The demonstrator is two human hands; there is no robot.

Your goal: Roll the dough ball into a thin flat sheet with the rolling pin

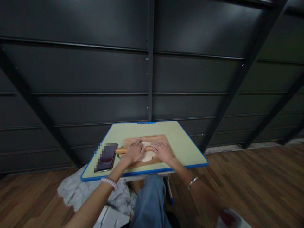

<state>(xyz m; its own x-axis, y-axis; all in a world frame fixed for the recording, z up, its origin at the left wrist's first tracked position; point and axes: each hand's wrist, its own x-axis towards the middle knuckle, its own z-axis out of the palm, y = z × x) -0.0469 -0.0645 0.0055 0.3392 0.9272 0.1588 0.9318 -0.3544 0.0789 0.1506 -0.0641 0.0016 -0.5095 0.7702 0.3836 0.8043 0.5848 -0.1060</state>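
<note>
A wooden rolling pin [120, 151] lies crosswise over a flat, pale sheet of dough [147, 157]. Under the dough is a wooden cutting board [158, 138]. My left hand [135, 150] is closed over the pin left of its middle, with the pin's left end sticking out past the hand. On the right part of the pin rests my right hand [163, 152], its fingers curved over the wood and hiding that end. Both palms face down, and part of the dough shows between and below them.
The board sits on a small pale table [184, 139] with a blue rim. A phone [108, 156] lies at the table's left side. Behind stands a dark panelled wall [114, 69]. Crumpled white plastic [76, 188] and a white box [114, 218] are on the floor at left.
</note>
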